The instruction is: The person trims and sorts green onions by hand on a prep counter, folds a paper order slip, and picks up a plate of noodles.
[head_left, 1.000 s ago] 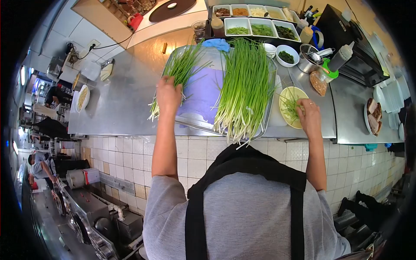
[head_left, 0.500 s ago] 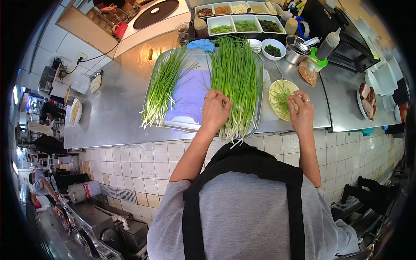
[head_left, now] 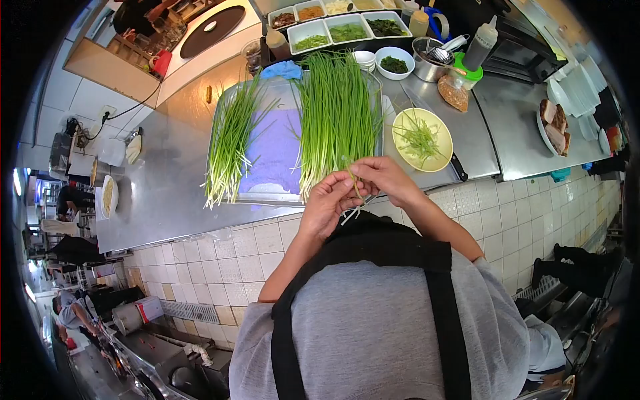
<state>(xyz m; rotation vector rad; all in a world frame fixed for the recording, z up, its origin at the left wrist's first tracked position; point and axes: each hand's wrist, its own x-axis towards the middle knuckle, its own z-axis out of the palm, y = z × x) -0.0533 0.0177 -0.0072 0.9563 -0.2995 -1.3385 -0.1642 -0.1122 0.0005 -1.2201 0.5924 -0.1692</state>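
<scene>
My left hand (head_left: 329,202) and my right hand (head_left: 387,178) meet in front of the tray's near edge, both pinching a few thin green onions (head_left: 355,190). White root ends stick out below the fingers. Just beyond lies a thick bundle of green onions (head_left: 340,120) on the metal tray (head_left: 267,198), tips pointing away from me. A smaller bundle of green onions (head_left: 230,143) rests on the tray's left side, with a purple cloth (head_left: 272,153) between the two. To the right, a pale yellow bowl (head_left: 445,155) holds green onion trimmings (head_left: 420,140).
A knife (head_left: 459,168) lies partly behind the yellow bowl. Farther back are a blue cloth (head_left: 281,70), a bowl of chopped greens (head_left: 393,65), white containers (head_left: 310,37) and a squeeze bottle (head_left: 480,45). A plate of meat (head_left: 555,128) sits at right.
My right hand has left the yellow bowl and come left to join my left hand. My left hand has drawn back toward me from the large bundle. The view has shifted slightly.
</scene>
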